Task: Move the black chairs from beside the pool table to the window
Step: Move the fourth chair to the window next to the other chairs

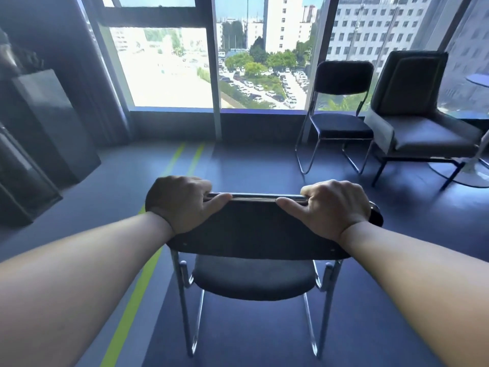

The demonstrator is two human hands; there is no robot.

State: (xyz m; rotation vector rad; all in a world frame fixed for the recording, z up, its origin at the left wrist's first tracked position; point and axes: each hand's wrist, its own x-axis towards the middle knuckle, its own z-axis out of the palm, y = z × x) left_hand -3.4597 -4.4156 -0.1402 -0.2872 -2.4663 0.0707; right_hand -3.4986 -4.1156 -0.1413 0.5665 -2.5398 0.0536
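Hands, left [182, 203] and right [332, 207], clasp the black chair [254, 234] backrest's top; fingertips hidden behind it, facing the window [169, 67].

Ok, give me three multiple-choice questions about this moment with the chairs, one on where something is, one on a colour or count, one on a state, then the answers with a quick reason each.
1. Where does the black chair already at the window stand?
A. Left of the armchair
B. On top of the armchair
C. Behind the curtain

2. What colour are the floor stripes?
A. Red
B. Yellow-green
C. White

3. How is the near chair held?
A. By one hand on its seat
B. By no hand
C. By both hands on the top of its backrest

Answers:
1. A, it stands directly left of the armchair, under the glass.
2. B, two yellow-green lines run toward the window.
3. C, the left hand and right hand each wrap the top edge of the backrest.
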